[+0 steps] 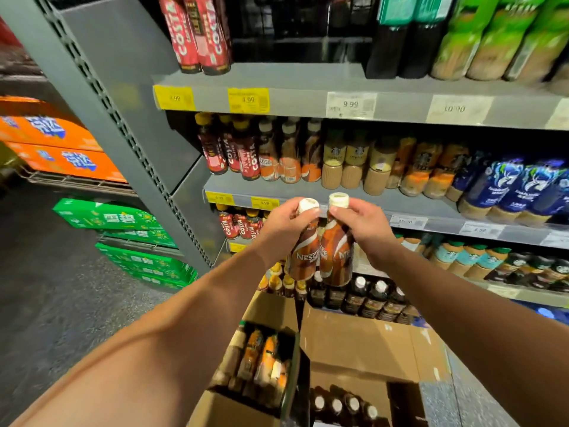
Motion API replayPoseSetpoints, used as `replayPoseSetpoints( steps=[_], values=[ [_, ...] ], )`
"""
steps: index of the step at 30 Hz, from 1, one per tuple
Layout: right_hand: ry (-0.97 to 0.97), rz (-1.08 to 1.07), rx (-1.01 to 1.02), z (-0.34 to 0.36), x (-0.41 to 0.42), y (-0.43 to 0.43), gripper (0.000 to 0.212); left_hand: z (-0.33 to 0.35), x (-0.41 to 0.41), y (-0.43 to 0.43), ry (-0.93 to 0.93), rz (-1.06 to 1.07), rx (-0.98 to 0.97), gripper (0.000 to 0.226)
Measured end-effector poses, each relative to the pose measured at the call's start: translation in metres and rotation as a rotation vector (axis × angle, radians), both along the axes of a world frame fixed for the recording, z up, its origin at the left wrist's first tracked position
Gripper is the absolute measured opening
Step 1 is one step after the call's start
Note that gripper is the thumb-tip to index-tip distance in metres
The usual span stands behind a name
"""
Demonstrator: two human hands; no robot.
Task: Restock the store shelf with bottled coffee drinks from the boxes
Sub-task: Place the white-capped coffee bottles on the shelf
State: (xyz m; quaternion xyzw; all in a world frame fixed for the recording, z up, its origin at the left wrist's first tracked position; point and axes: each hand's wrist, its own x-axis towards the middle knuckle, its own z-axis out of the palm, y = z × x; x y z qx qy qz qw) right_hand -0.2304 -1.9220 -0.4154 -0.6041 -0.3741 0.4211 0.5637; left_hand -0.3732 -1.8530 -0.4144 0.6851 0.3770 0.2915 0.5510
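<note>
In front of the shelf, my left hand and right hand each grip a coffee bottle by the neck, fingers curled just under the white cap. The left bottle and right bottle hang below my hands, side by side and touching, above the open boxes.

Dim, warm light; the shelf recesses above my fingers go black. Green bottles up right of them smear with blur, and the view's edges bow.
</note>
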Motion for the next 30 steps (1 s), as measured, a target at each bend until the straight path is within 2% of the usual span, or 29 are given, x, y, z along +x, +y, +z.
replayPoseSetpoints(
  steps=[9,20,23,26,30],
  values=[
    [-0.032,-0.016,0.022,0.033,0.016,0.046,0.009,0.035,0.013,0.043,-0.002,-0.019,0.049,0.011],
    [-0.078,-0.12,0.067,0.065,-0.038,0.08,0.011,0.066,-0.034,0.096,0.008,-0.118,0.122,0.017],
    [-0.094,-0.162,0.094,0.086,-0.054,0.089,0.014,0.086,-0.047,0.109,-0.018,-0.153,0.123,0.014],
    [-0.128,-0.208,0.127,0.111,-0.066,0.096,0.006,0.113,-0.057,0.119,-0.049,-0.156,0.182,0.009],
    [-0.179,-0.235,0.19,0.152,-0.077,0.102,0.01,0.154,-0.067,0.13,-0.065,-0.172,0.202,0.012]
  ],
)
